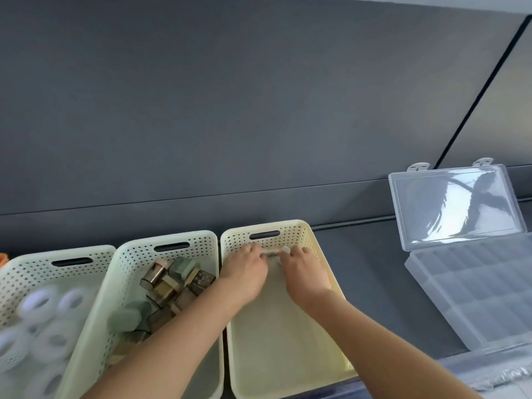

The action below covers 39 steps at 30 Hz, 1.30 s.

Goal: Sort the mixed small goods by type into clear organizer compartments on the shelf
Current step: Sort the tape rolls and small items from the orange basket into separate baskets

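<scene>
Both hands are at the far end of the cream basket (314, 242). The left hand (244, 269) and right hand (305, 272) meet over the small pale goods (272, 252) by the back wall. The fingers of each hand are curled and pinching an end of that piece. Blur hides its exact type.

Handling, my judgement: light, hard plastic, smooth and likely slippery, small enough to drop. I would pinch it across the middle with thumb and forefinger, not by the cap.

The destination is the clear organizer (475, 298), well to the right, with its lid (454, 205) standing open. Its compartments look unfilled as far as I can tell.

Surroundings: a dark grey shelf (368, 269) with a grey back panel (230, 110). The middle basket (172, 237) holds small brown and green containers (161, 283). The left basket (72, 254) holds white rolls (40, 303).
</scene>
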Motion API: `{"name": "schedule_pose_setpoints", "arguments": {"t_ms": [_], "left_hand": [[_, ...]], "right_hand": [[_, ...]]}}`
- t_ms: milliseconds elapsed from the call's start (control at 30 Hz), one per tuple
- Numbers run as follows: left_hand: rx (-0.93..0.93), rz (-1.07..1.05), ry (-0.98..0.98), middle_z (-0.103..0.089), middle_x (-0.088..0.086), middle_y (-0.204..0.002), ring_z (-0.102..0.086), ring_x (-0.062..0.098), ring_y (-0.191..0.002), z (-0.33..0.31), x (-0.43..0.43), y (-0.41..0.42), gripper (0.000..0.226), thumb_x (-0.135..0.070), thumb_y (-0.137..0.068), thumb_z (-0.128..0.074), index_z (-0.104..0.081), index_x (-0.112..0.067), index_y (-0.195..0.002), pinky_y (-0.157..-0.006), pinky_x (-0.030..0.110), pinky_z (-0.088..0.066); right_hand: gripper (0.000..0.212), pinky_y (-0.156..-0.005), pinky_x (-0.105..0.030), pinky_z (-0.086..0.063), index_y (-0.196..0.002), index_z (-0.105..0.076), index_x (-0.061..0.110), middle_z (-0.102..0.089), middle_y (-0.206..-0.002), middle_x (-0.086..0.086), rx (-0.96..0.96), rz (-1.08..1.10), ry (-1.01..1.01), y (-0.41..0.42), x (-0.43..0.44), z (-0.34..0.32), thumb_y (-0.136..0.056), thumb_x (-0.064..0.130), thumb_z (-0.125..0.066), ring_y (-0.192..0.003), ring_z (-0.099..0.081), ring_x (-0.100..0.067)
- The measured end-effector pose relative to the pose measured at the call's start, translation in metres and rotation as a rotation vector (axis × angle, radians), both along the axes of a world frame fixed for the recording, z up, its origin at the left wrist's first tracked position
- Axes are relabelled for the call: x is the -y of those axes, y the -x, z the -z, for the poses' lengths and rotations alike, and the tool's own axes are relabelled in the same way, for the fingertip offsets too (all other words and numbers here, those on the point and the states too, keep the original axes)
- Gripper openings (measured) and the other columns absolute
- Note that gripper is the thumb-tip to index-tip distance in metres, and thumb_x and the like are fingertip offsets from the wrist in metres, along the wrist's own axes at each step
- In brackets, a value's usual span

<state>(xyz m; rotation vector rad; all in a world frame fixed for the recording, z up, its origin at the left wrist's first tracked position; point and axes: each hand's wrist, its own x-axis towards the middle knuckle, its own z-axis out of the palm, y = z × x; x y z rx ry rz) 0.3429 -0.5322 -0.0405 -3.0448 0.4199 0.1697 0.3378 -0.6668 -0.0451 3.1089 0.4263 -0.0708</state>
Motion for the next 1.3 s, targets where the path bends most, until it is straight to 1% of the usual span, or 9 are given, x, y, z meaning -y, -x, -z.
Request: {"name": "schedule_pose_setpoints", "arguments": {"t_ms": [100, 167, 367, 467, 600, 700, 867, 1200, 1300], "left_hand": [[-0.043, -0.007, -0.159, -0.039, 0.013, -0.140, -0.045, 0.031, -0.123, 0.002, 0.001, 0.002, 0.040, -0.019, -0.104, -0.024, -0.033, -0.009, -0.142, -0.095, 0.042, -0.040], [-0.021, 0.029, -0.188, -0.039, 0.013, -0.140, -0.046, 0.032, -0.121, -0.002, 0.003, 0.004, 0.039, -0.017, -0.103, -0.028, -0.035, -0.010, -0.141, -0.094, 0.041, -0.041], [0.120, -0.023, -0.023, -0.051, 0.007, -0.123, -0.048, 0.026, -0.115, -0.018, -0.001, 0.024, 0.037, -0.002, -0.090, -0.046, -0.052, -0.010, -0.126, -0.091, 0.038, -0.043], [0.252, -0.065, 0.073, -0.056, 0.003, -0.113, -0.051, 0.022, -0.109, -0.029, -0.008, 0.043, 0.032, -0.008, -0.090, -0.052, -0.057, -0.016, -0.121, -0.087, 0.033, -0.043], [0.351, -0.148, 0.122, -0.060, 0.001, -0.109, -0.053, 0.019, -0.102, -0.039, -0.030, 0.077, 0.017, -0.014, -0.090, -0.055, -0.062, -0.013, -0.106, -0.084, 0.031, -0.044], [0.384, -0.237, 0.123, -0.060, -0.002, -0.113, -0.052, 0.017, -0.106, -0.046, -0.055, 0.101, 0.026, -0.021, -0.092, -0.054, -0.061, -0.017, -0.116, -0.090, 0.032, -0.045], [0.424, -0.370, 0.071, -0.060, -0.002, -0.111, -0.052, 0.017, -0.104, -0.060, -0.105, 0.146, 0.035, -0.016, -0.091, -0.053, -0.058, -0.021, -0.126, -0.082, 0.030, -0.046], [0.372, -0.605, -0.013, -0.057, 0.001, -0.113, -0.052, 0.021, -0.106, -0.072, -0.232, 0.236, 0.033, -0.012, -0.086, -0.055, -0.061, -0.018, -0.118, -0.076, 0.030, -0.046], [0.368, -0.629, -0.017, -0.056, 0.001, -0.106, -0.052, 0.021, -0.101, -0.073, -0.279, 0.261, 0.029, -0.015, -0.088, -0.056, -0.060, -0.019, -0.116, -0.067, 0.029, -0.043]], "right_hand": [[0.041, -0.088, -0.033, -0.048, -0.128, -0.048, 0.012, -0.048, -0.127, -0.008, -0.062, -0.023, 0.001, -0.005, 0.003, 0.002, -0.088, 0.004, -0.049, -0.113, -0.047, -0.026], [0.036, -0.089, -0.033, -0.045, -0.126, -0.049, 0.012, -0.049, -0.128, -0.009, -0.079, -0.050, -0.001, -0.006, 0.006, 0.001, -0.090, 0.009, -0.048, -0.112, -0.048, -0.026], [0.037, -0.094, -0.036, -0.043, -0.128, -0.045, 0.016, -0.039, -0.143, -0.008, -0.071, -0.123, -0.022, 0.006, 0.011, -0.006, -0.092, 0.024, -0.048, -0.122, -0.042, -0.026], [0.039, -0.093, -0.036, -0.043, -0.129, -0.047, 0.017, -0.045, -0.139, -0.008, -0.013, -0.151, -0.076, 0.013, 0.011, -0.011, -0.090, 0.020, -0.046, -0.122, -0.043, -0.026], [0.041, -0.095, -0.035, -0.039, -0.130, -0.048, 0.019, -0.053, -0.127, -0.004, 0.051, -0.186, -0.160, 0.024, 0.000, -0.018, -0.090, 0.028, -0.048, -0.119, -0.045, -0.025], [0.038, -0.094, -0.036, -0.040, -0.127, -0.052, 0.019, -0.056, -0.123, -0.003, 0.093, -0.236, -0.225, 0.036, -0.017, -0.028, -0.091, 0.032, -0.052, -0.117, -0.048, -0.025], [0.035, -0.087, -0.036, -0.045, -0.123, -0.055, 0.019, -0.059, -0.117, -0.004, 0.152, -0.386, -0.271, 0.057, -0.066, -0.047, -0.091, 0.031, -0.052, -0.111, -0.051, -0.024], [0.038, -0.091, -0.036, -0.044, -0.125, -0.053, 0.019, -0.058, -0.117, -0.005, 0.135, -0.659, -0.240, 0.118, -0.216, -0.063, -0.090, 0.034, -0.054, -0.113, -0.050, -0.026], [0.039, -0.087, -0.035, -0.044, -0.128, -0.052, 0.022, -0.057, -0.120, -0.003, 0.112, -0.697, -0.255, 0.142, -0.270, -0.063, -0.091, 0.035, -0.052, -0.115, -0.050, -0.025]]}}
